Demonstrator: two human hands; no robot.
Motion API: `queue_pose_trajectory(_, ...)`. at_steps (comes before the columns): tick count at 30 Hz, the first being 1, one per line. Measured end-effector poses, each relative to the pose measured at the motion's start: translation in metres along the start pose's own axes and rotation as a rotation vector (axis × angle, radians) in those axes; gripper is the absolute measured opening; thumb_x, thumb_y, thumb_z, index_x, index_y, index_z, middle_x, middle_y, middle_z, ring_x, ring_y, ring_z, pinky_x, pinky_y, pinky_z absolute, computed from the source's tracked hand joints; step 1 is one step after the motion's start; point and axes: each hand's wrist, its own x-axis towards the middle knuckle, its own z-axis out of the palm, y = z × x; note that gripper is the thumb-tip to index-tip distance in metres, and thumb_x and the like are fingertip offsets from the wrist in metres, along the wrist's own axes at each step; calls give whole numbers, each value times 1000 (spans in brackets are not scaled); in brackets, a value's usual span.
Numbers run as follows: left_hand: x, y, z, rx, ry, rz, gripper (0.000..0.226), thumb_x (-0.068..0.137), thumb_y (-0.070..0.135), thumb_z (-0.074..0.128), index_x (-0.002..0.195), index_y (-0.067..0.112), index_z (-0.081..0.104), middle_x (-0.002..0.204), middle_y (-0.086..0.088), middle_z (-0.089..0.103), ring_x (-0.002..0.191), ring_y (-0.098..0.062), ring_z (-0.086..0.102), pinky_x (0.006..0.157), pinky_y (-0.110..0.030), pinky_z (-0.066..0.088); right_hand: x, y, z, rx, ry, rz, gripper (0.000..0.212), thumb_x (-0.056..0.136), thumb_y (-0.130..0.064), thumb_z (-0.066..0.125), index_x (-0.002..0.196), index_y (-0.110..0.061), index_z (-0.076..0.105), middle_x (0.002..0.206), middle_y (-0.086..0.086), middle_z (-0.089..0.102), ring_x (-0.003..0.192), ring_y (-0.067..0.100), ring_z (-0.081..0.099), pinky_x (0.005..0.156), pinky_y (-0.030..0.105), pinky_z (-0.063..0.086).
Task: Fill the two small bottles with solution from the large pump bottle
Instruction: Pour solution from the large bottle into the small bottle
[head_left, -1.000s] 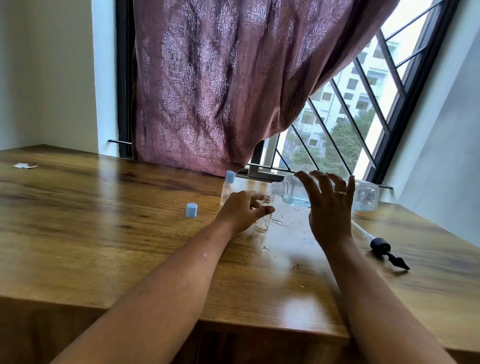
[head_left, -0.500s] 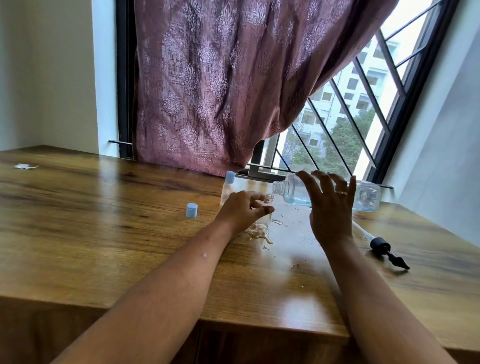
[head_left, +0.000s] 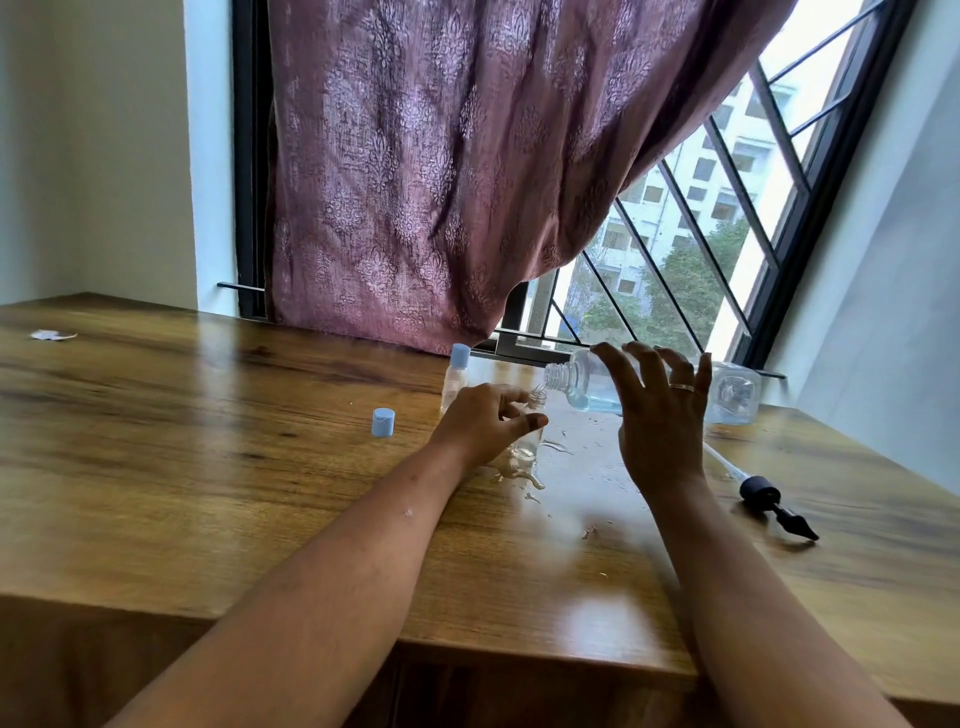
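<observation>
Gripping the tipped large bottle (head_left: 584, 387) in our right hand (head_left: 660, 421), we pinch the small bottle (head_left: 537, 399) with our left hand (head_left: 483, 423); puddle (head_left: 519, 471), cap (head_left: 383, 422), pump (head_left: 761, 491) lie around.

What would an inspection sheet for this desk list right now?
Surface: wooden table, wet with a spilled puddle at the base of the open small bottle.
Job's things: large bottle tipped, its neck over the open small bottle; capped small bottle farther back; loose cap and pump lying apart.
Clutter: paper scrap far left.
Hands: left hand grips the open small bottle; right hand holds the large bottle.
Cables: nothing seen.
Surroundings: curtain, barred window.
</observation>
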Motion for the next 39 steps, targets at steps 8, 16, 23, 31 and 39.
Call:
queue_pose_trajectory(8,0,-1,0,2,4,17,45,81,39,68,118,14,63,102,-8,73,94,-17,67,87,-31,52,0,1,0,-9,-19,5,78,70,7,20,135,-34,36,125,6,55,118,36,48,112,57,10)
queue_pose_trajectory(16,0,-2,0,-10,0,12,46,81,40,69,118,14,63,103,-9,73,93,-16,67,87,-31,53,0,0,-1,-4,-24,0,77,72,7,17,134,-33,38,124,7,56,119,36,48,113,56,10)
queue_pose_trajectory(23,0,-2,0,-6,5,13,50,80,41,68,121,13,61,103,-9,73,94,-15,67,85,-27,50,0,-1,-4,11,-39,-5,81,68,14,32,135,-33,36,125,8,55,120,37,47,113,57,9)
queue_pose_trajectory(31,0,-3,1,15,20,27,49,80,40,69,120,13,62,102,-10,72,93,-18,68,79,-23,49,0,-1,-2,-8,-37,-1,83,67,15,35,134,-34,35,125,6,54,119,36,48,113,55,7)
queue_pose_trajectory(39,1,-3,1,14,27,28,48,80,40,69,120,13,62,104,-10,72,95,-17,67,83,-25,50,0,0,-3,18,-29,9,85,65,16,38,134,-34,35,125,7,55,118,37,48,113,55,7)
